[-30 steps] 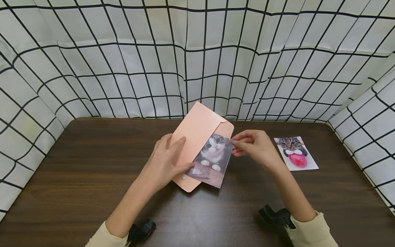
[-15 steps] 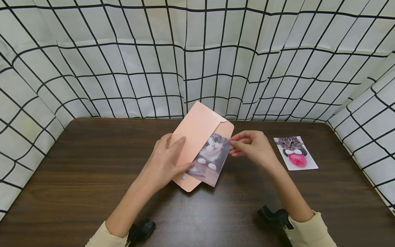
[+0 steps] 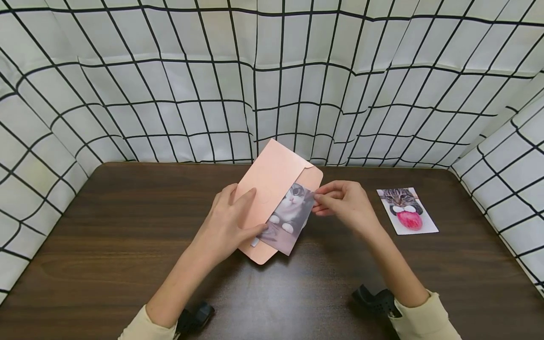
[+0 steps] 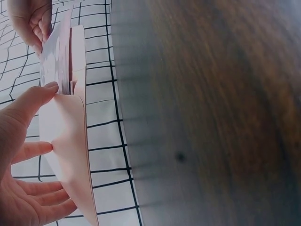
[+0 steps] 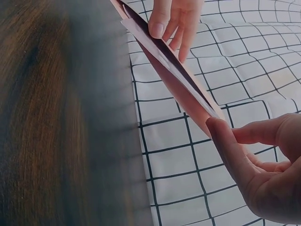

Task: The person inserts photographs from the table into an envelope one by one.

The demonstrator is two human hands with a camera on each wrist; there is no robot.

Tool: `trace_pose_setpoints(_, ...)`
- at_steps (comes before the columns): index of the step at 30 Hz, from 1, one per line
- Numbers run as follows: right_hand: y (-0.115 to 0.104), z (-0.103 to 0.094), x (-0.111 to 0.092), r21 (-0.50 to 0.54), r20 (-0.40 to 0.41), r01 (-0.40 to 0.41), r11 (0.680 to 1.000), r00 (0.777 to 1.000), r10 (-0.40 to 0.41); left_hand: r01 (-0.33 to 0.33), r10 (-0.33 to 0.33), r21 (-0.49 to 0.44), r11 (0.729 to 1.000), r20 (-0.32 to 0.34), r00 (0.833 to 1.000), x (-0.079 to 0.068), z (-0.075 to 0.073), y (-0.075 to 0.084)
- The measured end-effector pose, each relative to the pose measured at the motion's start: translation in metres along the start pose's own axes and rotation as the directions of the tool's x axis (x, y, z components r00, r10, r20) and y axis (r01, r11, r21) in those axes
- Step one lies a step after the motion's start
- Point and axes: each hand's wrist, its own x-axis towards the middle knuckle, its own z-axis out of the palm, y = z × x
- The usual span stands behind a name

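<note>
Head view: soft, even light fell across the scene and rendered the right hand (image 3: 346, 205) and the photo card (image 3: 293, 217) in its grip clearly legible. A diffuse, pale glare lay on the tabletop (image 3: 106, 231) nearer the wearer than the grip, with soft-edged shadow below the envelope (image 3: 265, 177). Beyond the grip, the grid lines of the bright cloth (image 3: 293, 85) bowed, whether through lens distortion or folds could not be told. Wrist views: tones were dimmer and hazier; the tabletop beside the grip dissolved into blur.
</note>
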Motion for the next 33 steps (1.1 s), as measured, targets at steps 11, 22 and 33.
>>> trace_pose_setpoints(11, -0.002, 0.006, 0.000, 0.066, -0.020, -0.012, 0.998, 1.000, 0.013, 0.024, -0.024, -0.005, 1.000, 0.026, 0.999, 0.000, 0.000, 0.002)
trace_pose_setpoints(22, 0.001, 0.010, 0.000, 0.064, -0.024, -0.006, 0.998, 1.000, 0.008, -0.002, 0.002, -0.019, 1.000, 0.011, 1.000, -0.001, 0.001, 0.003)
trace_pose_setpoints(33, 0.002, 0.014, 0.000, 0.071, -0.038, -0.005, 0.997, 0.999, 0.008, -0.015, 0.015, -0.027, 1.000, 0.004, 1.000, 0.000, 0.002, 0.005)
